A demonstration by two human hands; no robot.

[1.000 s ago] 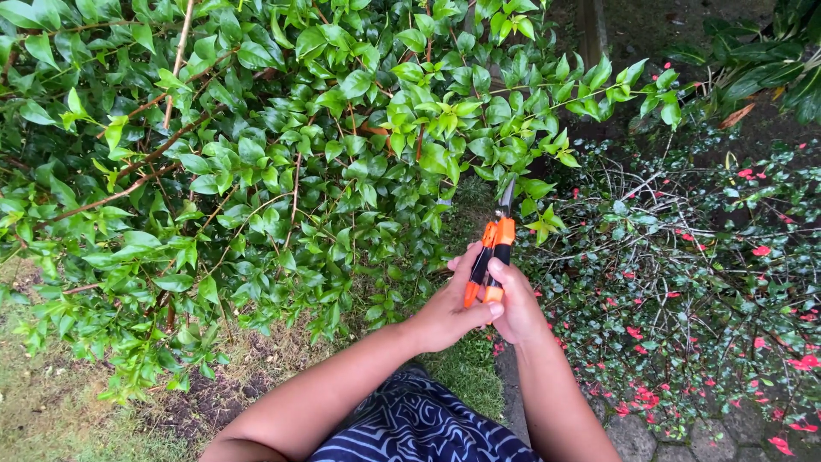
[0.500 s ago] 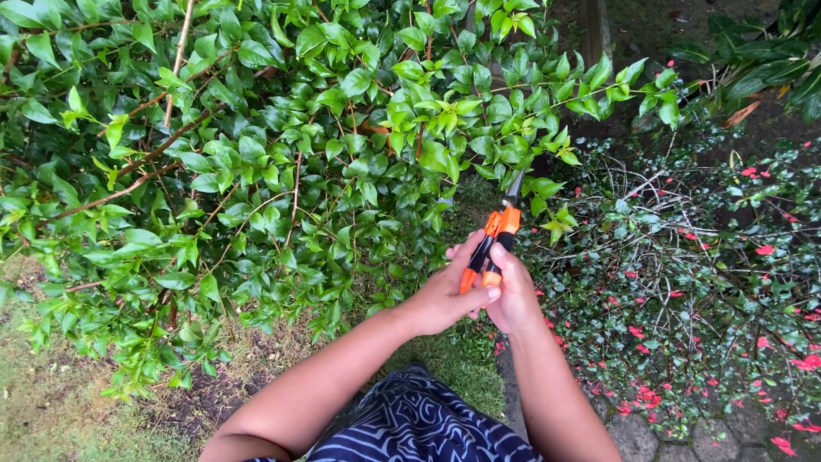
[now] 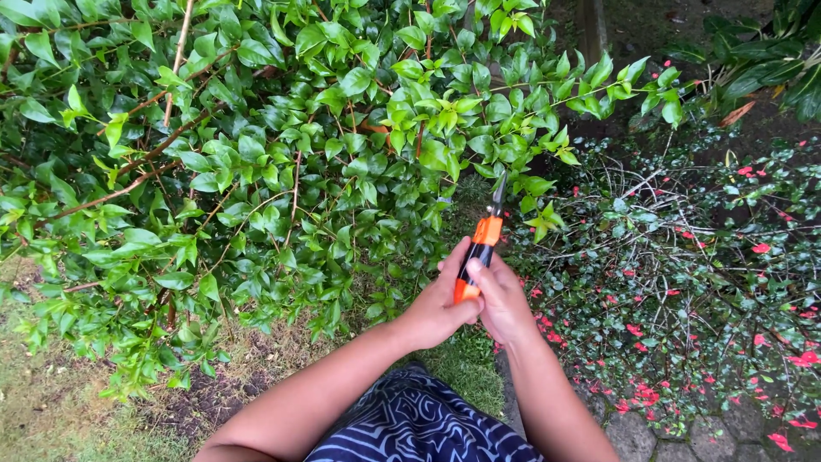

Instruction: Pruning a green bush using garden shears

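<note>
- Seen from above, looking down along two bare forearms that meet in the middle of the view, over a lap covered in dark blue cloth with white wavy lines (image 3: 419, 428).
- The left hand (image 3: 440, 299) is wrapped around the handles of a pair of orange-and-black garden pruning shears (image 3: 475, 257), fingers curled closed on the left side of the grip.
- The right hand (image 3: 505, 301) is closed over the same handles from the right side, so both hands press together around the tool.
- The handles are squeezed close together, and the thin dark metal blades (image 3: 498, 192) point up and away, their tip right at the lower edge of the foliage.
- A large bush of glossy green leaves with brown woody stems (image 3: 256, 145) fills the upper and left part of the view, just above the hands.
- To the right lies a low, tangled shrub with small dark leaves and scattered red petals (image 3: 684, 257).
- Patchy grass and bare soil (image 3: 51, 402) show at lower left, and grey paving stones (image 3: 727, 432) at lower right.
</note>
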